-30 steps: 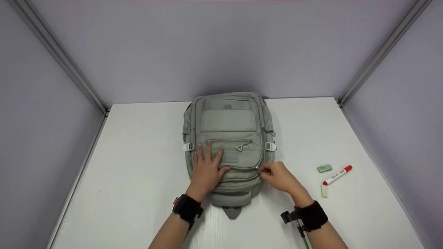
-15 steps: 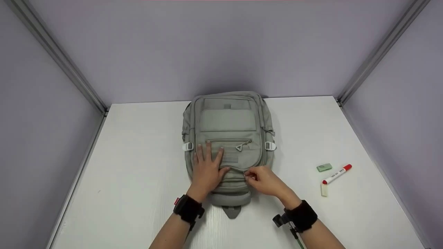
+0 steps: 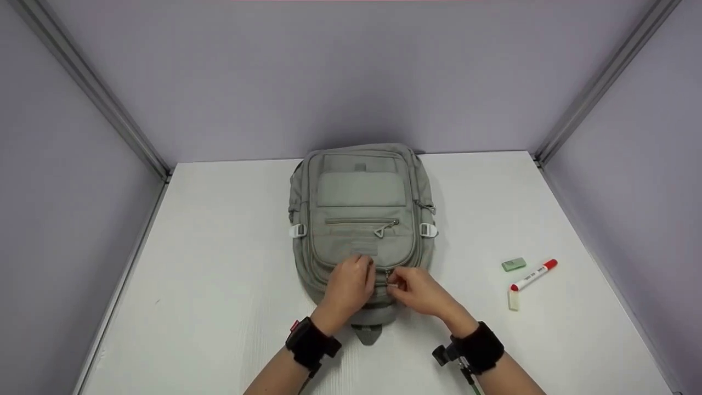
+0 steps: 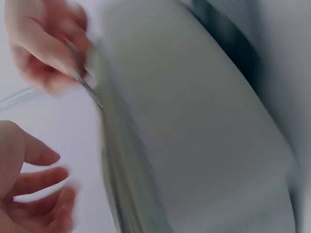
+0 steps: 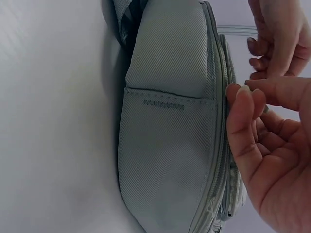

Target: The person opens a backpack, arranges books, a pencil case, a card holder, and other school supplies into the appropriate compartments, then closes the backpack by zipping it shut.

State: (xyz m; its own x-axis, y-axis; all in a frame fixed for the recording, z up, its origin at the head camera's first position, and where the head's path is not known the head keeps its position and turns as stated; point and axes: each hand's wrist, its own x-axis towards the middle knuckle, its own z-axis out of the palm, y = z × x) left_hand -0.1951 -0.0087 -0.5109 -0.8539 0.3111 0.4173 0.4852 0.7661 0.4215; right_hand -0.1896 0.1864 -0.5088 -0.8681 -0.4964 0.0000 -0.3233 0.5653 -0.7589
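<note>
A grey-green backpack (image 3: 362, 189) lies on the white table with its front pocket facing up and its top handle toward me. My right hand (image 3: 421, 291) pinches a metal zipper pull (image 4: 90, 92) between thumb and forefinger at the near edge of the front pocket. Just to its left, my left hand (image 3: 346, 285) hovers over the pocket's near edge, fingers bent. In the left wrist view those fingers (image 4: 41, 182) are loosely curved, with nothing between them. Another zipper pull (image 3: 379, 232), triangular, hangs from the small pocket higher up.
On the table (image 3: 219, 247) to the right lie a green eraser-like block (image 3: 514, 265), a white marker (image 3: 535, 275) with red ends and a small pale block (image 3: 513, 300). Grey partition walls (image 3: 351, 77) rise behind and at both sides.
The right hand has drawn the zipper pull leftward along the pocket's near edge, then stayed there. The left hand has lifted from lying flat on the backpack and moved right beside it, fingers bending.
</note>
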